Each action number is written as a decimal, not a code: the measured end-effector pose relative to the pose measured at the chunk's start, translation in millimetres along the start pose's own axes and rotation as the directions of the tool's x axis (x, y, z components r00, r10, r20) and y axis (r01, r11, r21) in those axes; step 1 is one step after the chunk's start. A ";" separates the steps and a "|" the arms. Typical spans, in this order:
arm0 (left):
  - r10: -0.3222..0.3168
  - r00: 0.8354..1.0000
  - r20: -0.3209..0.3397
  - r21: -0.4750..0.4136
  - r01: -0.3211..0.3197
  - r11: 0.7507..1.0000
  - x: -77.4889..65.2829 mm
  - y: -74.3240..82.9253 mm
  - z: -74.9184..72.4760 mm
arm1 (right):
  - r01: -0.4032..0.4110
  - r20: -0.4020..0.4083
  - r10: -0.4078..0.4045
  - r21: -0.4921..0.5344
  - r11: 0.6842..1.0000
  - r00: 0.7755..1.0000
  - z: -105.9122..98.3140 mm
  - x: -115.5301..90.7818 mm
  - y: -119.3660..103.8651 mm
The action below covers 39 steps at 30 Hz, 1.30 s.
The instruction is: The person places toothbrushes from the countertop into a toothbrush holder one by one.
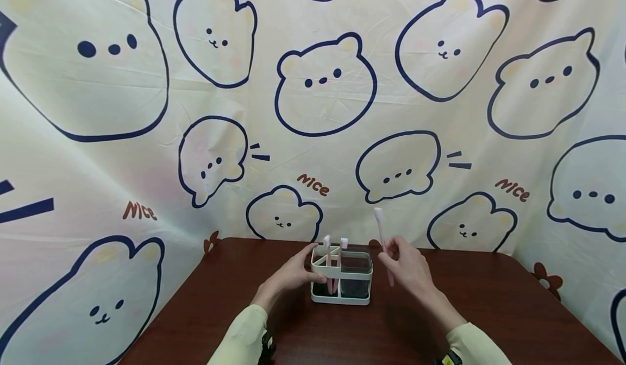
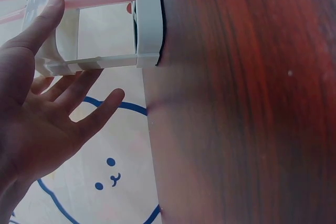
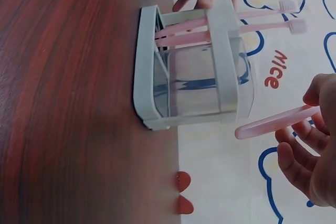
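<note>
A pale grey-white toothbrush holder (image 1: 354,275) stands upright on the table. My left hand (image 1: 292,271) grips its left side, the thumb on the front of the upper band and the fingers behind. Two pink toothbrushes (image 3: 190,38) with white heads stand in the holder's left part. A clear cup (image 3: 193,74) fills its right part. To the right of the holder and apart from it, my right hand (image 1: 409,266) pinches another pink toothbrush (image 1: 380,225), head up. In the right wrist view the rounded handle end (image 3: 252,129) points toward the holder, below the fingers.
The dark reddish-brown wooden table (image 1: 303,335) runs back to a cream cloth backdrop (image 1: 337,158) printed with blue-outlined bear faces. The cloth also hangs on both sides. The holder is near the table's middle, toward the back.
</note>
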<state>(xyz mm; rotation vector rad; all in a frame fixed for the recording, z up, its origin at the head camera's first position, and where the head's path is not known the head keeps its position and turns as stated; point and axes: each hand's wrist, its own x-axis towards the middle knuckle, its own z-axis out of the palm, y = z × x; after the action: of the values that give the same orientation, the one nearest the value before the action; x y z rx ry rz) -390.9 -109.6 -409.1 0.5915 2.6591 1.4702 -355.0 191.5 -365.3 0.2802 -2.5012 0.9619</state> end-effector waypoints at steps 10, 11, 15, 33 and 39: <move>0.009 1.000 0.001 -0.007 -0.009 1.000 -0.2 -0.4 0.3 | 0.045 -0.005 -0.045 -0.020 0.999 0.999 3.6 5.6 -16.1; 0.008 1.000 0.002 -0.006 -0.008 1.000 -0.2 -0.5 0.3 | 0.050 -0.007 -0.050 -0.020 0.999 0.999 4.0 5.9 -17.8; 0.006 1.000 0.003 -0.006 -0.006 1.000 -0.3 -0.6 0.4 | 0.071 -0.024 -0.071 -0.014 0.997 0.997 5.3 7.3 -25.3; -0.009 1.000 -0.008 0.003 0.009 1.000 0.0 -1.0 0.1 | 0.124 -0.024 -0.122 0.106 0.987 0.992 11.9 14.4 -51.7; -0.005 1.000 -0.004 -0.008 0.005 1.000 0.4 -0.9 0.8 | 0.118 -0.001 -0.119 0.166 0.979 0.993 17.1 15.0 -58.5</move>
<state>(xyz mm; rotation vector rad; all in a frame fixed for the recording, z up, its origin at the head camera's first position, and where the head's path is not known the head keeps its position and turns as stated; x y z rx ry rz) -391.4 -109.2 -410.3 0.5821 2.6549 1.4816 -354.1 136.3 -335.3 0.4813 -2.3856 1.1230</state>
